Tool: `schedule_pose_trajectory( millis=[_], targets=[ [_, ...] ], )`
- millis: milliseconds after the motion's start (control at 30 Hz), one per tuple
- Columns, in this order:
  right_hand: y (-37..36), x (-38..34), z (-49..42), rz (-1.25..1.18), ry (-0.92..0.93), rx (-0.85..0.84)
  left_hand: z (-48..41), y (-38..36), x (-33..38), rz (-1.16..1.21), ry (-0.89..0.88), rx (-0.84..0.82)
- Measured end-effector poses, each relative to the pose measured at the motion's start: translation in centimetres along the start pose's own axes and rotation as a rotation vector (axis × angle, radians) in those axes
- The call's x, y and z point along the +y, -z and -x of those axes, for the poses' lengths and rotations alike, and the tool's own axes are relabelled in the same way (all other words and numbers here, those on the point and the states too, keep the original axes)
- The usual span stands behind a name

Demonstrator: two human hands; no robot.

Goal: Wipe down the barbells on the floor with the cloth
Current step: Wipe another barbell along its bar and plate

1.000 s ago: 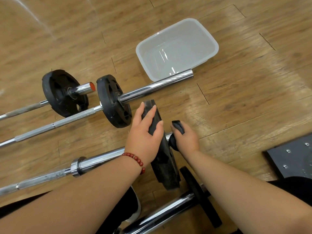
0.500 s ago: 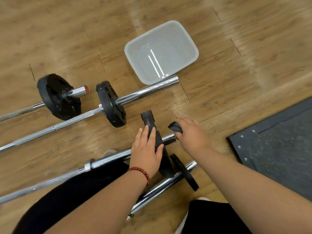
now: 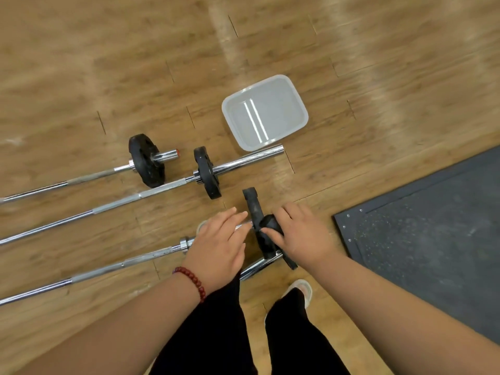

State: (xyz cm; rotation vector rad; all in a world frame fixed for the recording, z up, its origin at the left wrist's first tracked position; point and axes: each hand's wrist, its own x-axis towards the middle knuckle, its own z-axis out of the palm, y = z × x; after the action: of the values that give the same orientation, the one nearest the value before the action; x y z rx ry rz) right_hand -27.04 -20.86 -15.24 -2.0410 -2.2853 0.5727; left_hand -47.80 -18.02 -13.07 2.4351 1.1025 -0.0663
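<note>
On the wooden floor (image 3: 108,63) lie four barbells, side by side, and all of them point the same slanted way. The far barbell (image 3: 94,175) has a black round weight and a red tip. The second barbell (image 3: 162,188) has a black weight too, and its shiny end comes right up to a white tub (image 3: 281,109).

The tub is open on top. Inside I can see only its pale bottom and two bright stripes of light. I cannot tell if there is water in it.

The third barbell (image 3: 121,265) is the one by the hands. Its black plate (image 3: 250,198) stands up on its edge. The right hand (image 3: 300,236) curls its fingers round a dark cloth (image 3: 270,223) and holds it against that plate. The left hand (image 3: 216,244) is flat, with straight fingers spread over the shiny bar, and it holds nothing. Its fingertips come close to the plate, but I cannot tell if they touch it. A red bead bracelet (image 3: 190,280) sits on the left wrist.

The near barbell (image 3: 257,266) peeks out under the hands, just in front of black trouser legs (image 3: 216,334) and a pale shoe (image 3: 300,290). A dark mat (image 3: 433,239) lies on the right.
</note>
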Motion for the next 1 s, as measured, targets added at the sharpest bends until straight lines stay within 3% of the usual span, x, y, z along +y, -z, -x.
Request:
schedule_pose_trajectory(
  millis=[233,467,767,1000],
  targets=[
    [6.3,-5.4,-1.6,0.070,0.099,0.019,-0.2,8.3,-4.0,-0.081,-0.141,0.065],
    [11.0,-9.4,-4.4,0.161,0.270,0.198,0.4,14.5,-8.2,-0.155,-0.305,0.110],
    [14.4,-9.5,-7.2,0.079,0.397,0.284,0.3,17.2,-8.5,-0.157,-0.262,0.144],
    [17.0,-4.9,-11.9,-0.051,0.532,0.311,-4.1,18.7,-5.5,-0.168,-0.019,0.244]
  ],
)
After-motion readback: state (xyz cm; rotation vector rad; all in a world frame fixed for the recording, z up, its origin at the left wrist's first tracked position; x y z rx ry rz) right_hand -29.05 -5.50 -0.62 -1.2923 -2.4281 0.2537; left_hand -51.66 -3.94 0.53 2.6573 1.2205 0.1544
